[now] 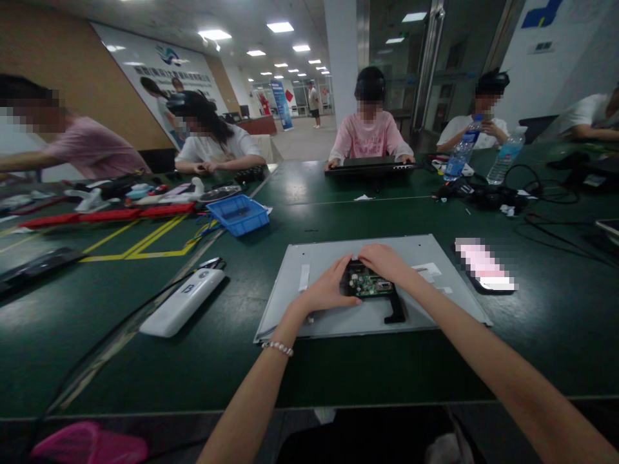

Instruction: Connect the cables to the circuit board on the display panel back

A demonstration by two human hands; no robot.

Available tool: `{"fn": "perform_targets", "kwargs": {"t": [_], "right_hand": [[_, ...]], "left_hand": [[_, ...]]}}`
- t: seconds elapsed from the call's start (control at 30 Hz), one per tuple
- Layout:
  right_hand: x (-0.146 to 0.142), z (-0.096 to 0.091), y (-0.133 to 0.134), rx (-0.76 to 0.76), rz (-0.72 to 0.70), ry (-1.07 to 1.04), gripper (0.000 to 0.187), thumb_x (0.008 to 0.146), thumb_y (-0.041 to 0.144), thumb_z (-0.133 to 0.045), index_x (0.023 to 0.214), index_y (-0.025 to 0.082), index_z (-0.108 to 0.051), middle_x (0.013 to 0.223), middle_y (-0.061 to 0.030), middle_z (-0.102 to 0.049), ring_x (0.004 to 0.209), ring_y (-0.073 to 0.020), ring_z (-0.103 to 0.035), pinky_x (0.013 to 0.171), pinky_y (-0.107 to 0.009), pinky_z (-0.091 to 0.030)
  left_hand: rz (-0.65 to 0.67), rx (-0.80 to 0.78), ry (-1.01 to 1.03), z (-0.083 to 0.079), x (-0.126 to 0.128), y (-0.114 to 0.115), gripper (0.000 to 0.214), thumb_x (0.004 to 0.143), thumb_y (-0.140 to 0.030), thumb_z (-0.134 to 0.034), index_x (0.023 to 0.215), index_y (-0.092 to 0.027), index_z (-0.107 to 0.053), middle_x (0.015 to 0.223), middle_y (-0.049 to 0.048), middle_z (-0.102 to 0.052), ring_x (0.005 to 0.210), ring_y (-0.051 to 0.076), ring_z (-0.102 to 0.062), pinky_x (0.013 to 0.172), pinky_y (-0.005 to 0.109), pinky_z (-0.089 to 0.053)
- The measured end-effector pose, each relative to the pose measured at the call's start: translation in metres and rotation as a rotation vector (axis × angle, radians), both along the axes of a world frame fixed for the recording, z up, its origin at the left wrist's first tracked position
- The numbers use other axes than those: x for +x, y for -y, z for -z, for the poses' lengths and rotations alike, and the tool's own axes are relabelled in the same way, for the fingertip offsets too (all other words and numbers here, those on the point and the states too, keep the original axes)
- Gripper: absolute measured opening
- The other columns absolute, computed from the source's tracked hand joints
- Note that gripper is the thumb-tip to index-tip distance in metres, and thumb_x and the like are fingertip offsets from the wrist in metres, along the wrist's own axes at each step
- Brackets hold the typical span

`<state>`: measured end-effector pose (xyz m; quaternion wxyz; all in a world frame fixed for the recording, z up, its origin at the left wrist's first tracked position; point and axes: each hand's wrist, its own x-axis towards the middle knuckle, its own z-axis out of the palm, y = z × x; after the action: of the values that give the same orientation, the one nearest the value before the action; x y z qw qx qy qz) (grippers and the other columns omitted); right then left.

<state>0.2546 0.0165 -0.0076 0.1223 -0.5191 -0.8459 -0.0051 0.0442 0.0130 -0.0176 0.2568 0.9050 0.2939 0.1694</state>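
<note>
- Head view: your circuit board (370, 283) sits around the middle of the grey panel (319, 254), with a black bracket (396, 308) poking out toward you at its right end.
- Your left hand (329, 283) wraps the board's left end, thumb and fingers spread; can't tell if it's actually gripping. Your right hand (384, 260) curls over the far edge, fingertips hidden, so can't call that one either.
- Edges: just a strip of green worktop (222, 361) between the panel and your side. Left is roomier, bare green up to the white device (186, 301). Right is tight, since the phone (483, 264) lies just beside the panel.
- Far side's pretty open too, up to the black slab (370, 169) held by the person opposite. Blue tray (236, 222) is off past the far left corner.
- Writing: white device has a dark mark kinda like a "B". White labels (428, 270) on the panel and the bottles' (505, 154) blue wraps are too small to read, and the wall sign's (159, 64) lettering is blurry.
</note>
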Motion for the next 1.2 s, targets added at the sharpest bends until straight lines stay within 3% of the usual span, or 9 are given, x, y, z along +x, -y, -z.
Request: {"fn": "perform_targets", "kwargs": {"t": [0.83, 1.2], "right_hand": [[-0.008, 0.010, -0.004, -0.026, 0.015, -0.131, 0.026, 0.089, 0.019, -0.043, 0.097, 0.018, -0.068, 0.099, -0.0088, -0.067, 0.097, -0.0199, -0.058, 0.085, -0.030, -0.041], [-0.010, 0.005, -0.001, -0.052, 0.053, -0.118, 0.024, 0.089, 0.020, -0.045, 0.095, 0.018, -0.068, 0.099, -0.0089, -0.067, 0.096, -0.0204, -0.058, 0.084, -0.028, -0.041]], "left_hand": [[0.013, 0.013, -0.016, -0.003, 0.000, 0.001, 0.103, 0.067, -0.049, -0.071, 0.145, -0.019, -0.011, 0.149, 0.0141, -0.021, 0.137, 0.032, -0.018, 0.113, 0.047, -0.019], [0.010, 0.023, -0.010, 0.000, 0.001, -0.001, 0.105, 0.066, -0.048, -0.072, 0.145, -0.019, -0.010, 0.150, 0.0142, -0.020, 0.137, 0.033, -0.020, 0.112, 0.049, -0.020]]}}
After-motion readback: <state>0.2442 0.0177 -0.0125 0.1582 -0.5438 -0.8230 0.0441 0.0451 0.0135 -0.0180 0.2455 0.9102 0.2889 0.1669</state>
